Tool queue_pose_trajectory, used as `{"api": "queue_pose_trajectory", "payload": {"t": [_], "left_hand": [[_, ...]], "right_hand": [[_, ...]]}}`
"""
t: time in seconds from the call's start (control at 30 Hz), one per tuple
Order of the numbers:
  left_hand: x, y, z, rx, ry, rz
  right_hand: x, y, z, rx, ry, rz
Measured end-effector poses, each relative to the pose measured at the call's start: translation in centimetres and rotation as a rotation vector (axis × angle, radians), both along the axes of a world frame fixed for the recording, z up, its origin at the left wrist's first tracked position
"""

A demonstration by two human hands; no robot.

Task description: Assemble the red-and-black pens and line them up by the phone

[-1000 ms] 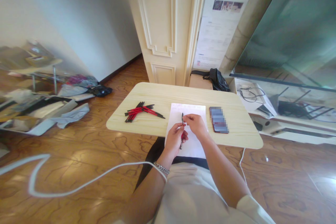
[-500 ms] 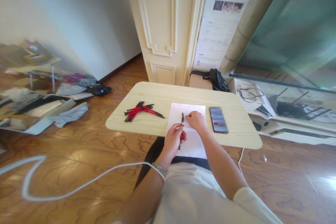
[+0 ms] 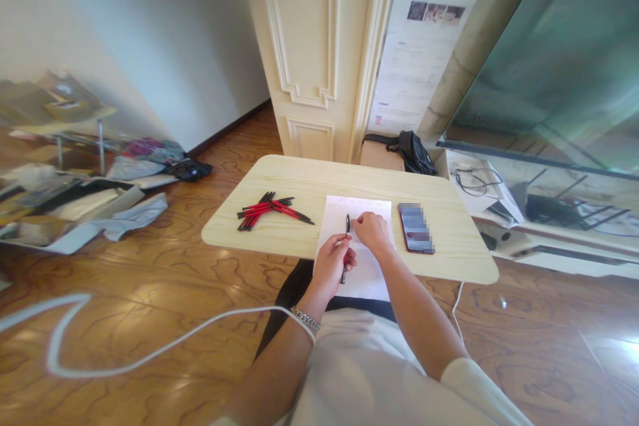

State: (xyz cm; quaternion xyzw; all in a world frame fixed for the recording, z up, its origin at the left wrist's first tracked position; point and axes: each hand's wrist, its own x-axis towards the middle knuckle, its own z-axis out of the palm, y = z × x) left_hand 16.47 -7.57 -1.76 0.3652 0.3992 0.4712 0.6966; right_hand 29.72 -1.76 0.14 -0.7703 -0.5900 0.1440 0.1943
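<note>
Currently, just below and right of the frame's centre, your left hand [image 3: 331, 267] has its fingers closed around a pen [image 3: 348, 221] over the white paper [image 3: 367, 274], while your right hand [image 3: 373, 231] sits beside its upper end, fingers curled in, any hold indeterminable, with red-and-black pens [image 3: 264, 208] heaped left of centre.

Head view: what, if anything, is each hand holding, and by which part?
The left hand holds a red-and-black pen by its middle; whether the right hand holds anything cannot be told.

Left hand [image 3: 330, 265] gripping a pen [image 3: 348, 221], right hand [image 3: 372, 231] beside it, white paper [image 3: 368, 276] beneath, piled pens [image 3: 263, 210], phone [image 3: 415, 229]
</note>
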Motion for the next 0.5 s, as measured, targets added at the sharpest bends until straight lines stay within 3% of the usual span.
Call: {"api": "queue_pose_trajectory", "payload": {"t": [0.2, 0.37, 0.5], "left_hand": [[0.0, -0.1, 0.4, -0.009, -0.003, 0.006], [0.6, -0.5, 0.7, 0.012, 0.014, -0.015], [0.9, -0.7, 0.6, 0.035, 0.049, -0.038]], "right_hand": [[1.1, -1.9, 0.8, 0.220, 0.309, 0.022], [1.0, -4.3, 0.8, 0.145, 0.641, 0.173], [0.4, -4.6, 0.4, 0.125, 0.734, 0.194]]}}
